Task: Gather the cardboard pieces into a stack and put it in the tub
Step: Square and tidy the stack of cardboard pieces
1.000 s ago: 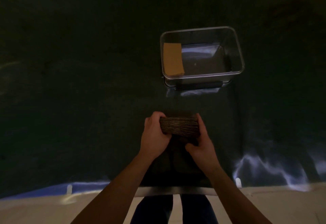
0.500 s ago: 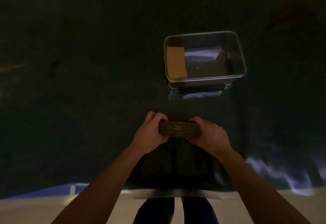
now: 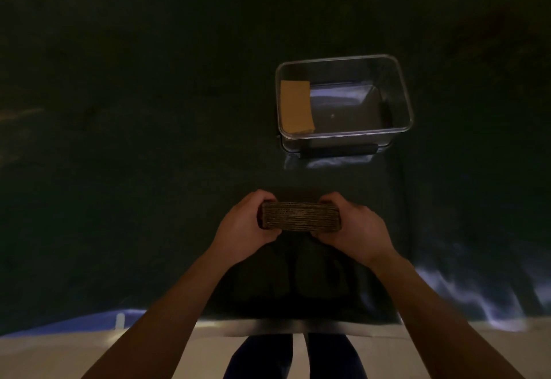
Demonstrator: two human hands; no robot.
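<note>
A thick stack of cardboard pieces is held edge-on between both hands above the dark table. My left hand grips its left end and my right hand grips its right end. Beyond the stack, a little to the right, stands a clear plastic tub. One tan cardboard piece leans against the tub's left inner wall; the other part of its floor looks bare.
A dark cloth covers the table. Its near edge runs across the bottom, with pale floor and my legs below. A dark handle lies along the tub's near side.
My right hand has shifted from under the stack's right corner to gripping its end from above. The stack has levelled out and stays in about the same place.
</note>
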